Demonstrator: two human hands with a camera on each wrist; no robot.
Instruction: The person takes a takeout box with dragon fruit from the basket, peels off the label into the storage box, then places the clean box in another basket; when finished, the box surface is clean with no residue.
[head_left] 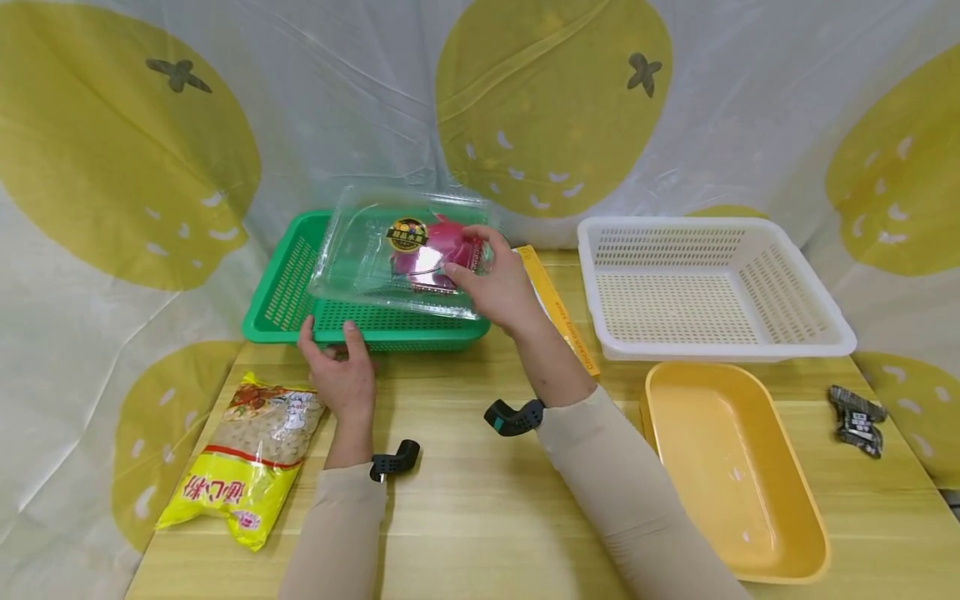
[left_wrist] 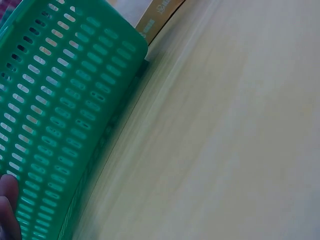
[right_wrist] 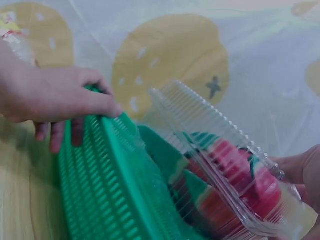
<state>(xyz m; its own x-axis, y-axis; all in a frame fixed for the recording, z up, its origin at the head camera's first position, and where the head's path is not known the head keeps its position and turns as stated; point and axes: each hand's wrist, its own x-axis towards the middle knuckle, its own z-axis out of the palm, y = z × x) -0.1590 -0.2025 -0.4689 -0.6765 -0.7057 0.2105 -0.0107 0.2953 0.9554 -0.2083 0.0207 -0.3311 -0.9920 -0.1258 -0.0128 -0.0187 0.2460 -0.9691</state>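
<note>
Centrally, the right hand (head_left: 498, 283) grips the 3-o'clock end of a clear container (head_left: 407, 236) — long axis roughly 9 to 3, tilted over the green basket (head_left: 272, 312); contact with its rim cannot be told. At 7 o'clock the left hand (head_left: 341, 367) pinches that rim, below the container. Outward — yellow-orange carton (head_left: 553, 302) near 4, pasta bag (head_left: 258, 442) between 7 and 8, white basket (head_left: 675, 308) at 3, yellow tub (head_left: 738, 483) at 4.
</note>
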